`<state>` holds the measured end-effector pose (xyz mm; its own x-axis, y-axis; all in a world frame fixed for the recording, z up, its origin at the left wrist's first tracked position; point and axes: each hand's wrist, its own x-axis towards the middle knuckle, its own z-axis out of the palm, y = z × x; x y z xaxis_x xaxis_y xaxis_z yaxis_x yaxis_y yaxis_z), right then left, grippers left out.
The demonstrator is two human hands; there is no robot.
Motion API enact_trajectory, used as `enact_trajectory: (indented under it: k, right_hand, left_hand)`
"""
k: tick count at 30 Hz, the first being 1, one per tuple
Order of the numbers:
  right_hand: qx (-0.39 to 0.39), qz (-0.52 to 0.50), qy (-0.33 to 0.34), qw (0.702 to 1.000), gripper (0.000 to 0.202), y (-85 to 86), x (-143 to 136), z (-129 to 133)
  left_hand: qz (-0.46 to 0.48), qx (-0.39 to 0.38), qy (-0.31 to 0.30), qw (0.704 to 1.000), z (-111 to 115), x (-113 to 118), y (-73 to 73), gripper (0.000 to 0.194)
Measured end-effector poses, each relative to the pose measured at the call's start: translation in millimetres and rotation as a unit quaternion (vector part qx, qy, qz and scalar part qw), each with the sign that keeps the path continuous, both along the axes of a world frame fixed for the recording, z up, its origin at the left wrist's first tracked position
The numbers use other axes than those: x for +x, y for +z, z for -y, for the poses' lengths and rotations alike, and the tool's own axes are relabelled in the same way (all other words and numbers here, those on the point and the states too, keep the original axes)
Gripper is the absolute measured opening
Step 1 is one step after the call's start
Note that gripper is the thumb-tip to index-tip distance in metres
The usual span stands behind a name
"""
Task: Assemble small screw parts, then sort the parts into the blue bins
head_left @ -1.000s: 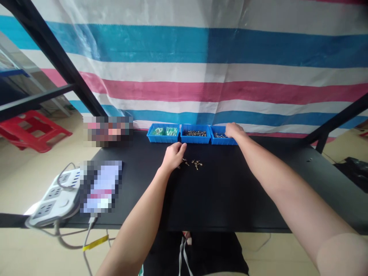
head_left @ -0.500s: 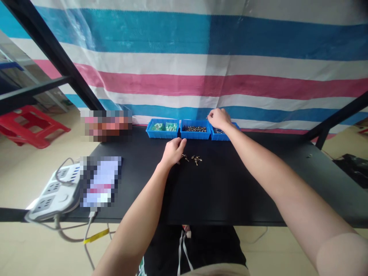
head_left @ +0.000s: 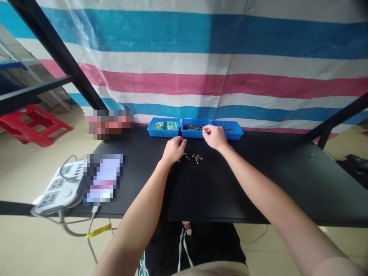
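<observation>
My left hand [head_left: 174,149] is closed just above the black table, its thumb against the curled fingers; what it holds, if anything, is hidden. Beside it lie several small brassy metal parts [head_left: 197,158] in a loose cluster. My right hand [head_left: 215,136] pinches something too small to name, in front of the blue bins. Behind that hand, the middle blue bin [head_left: 192,134] holds many small metal parts. The right blue bin [head_left: 237,133], partly covered by the hand, contains small silvery pieces. In the left blue bin [head_left: 163,133] are small packets with green and white contents.
A white power strip [head_left: 61,188] with cables lies at the table's left edge, next to a blurred-out phone-like object [head_left: 105,178]. Another blurred item [head_left: 110,124] is at the back left. Black frame posts and a striped sheet [head_left: 184,63] stand behind; a red stool [head_left: 37,124] is on the floor.
My right hand has moved from over the right bin toward me and slightly left, in front of the bins. My left hand has stayed almost in place.
</observation>
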<state>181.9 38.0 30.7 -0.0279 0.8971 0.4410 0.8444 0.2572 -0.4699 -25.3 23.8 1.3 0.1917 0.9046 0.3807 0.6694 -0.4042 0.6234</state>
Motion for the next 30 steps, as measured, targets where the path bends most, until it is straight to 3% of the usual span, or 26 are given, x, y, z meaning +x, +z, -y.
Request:
enact_trajectory:
  k: [4,10,17,23,30]
  right_hand:
    - [0.008,0.031,0.069,0.997,0.032,-20.5,-22.0,33.1]
    - [-0.043,0.139,0.150,0.978,0.059,-34.6,-30.7,54.3]
    - [-0.048,0.172,0.166,0.970,0.037,-40.1,-30.6,57.0]
    - [-0.033,0.140,0.190,0.971,0.023,-48.3,-28.4,51.5]
    - [-0.018,0.128,0.187,0.974,0.021,-51.6,-28.2,48.0]
  left_hand:
    - [-0.082,-0.014,-0.005,0.997,-1.0,-3.3,-0.8,0.021]
    - [-0.192,-0.053,-0.088,0.976,-0.6,-9.3,2.3,0.026]
    - [-0.235,-0.078,-0.127,0.960,3.7,-9.2,11.3,0.028]
    - [-0.222,-0.045,-0.148,0.963,1.9,-4.1,2.7,0.017]
    - [-0.190,-0.015,-0.147,0.971,0.5,-2.0,-5.3,0.018]
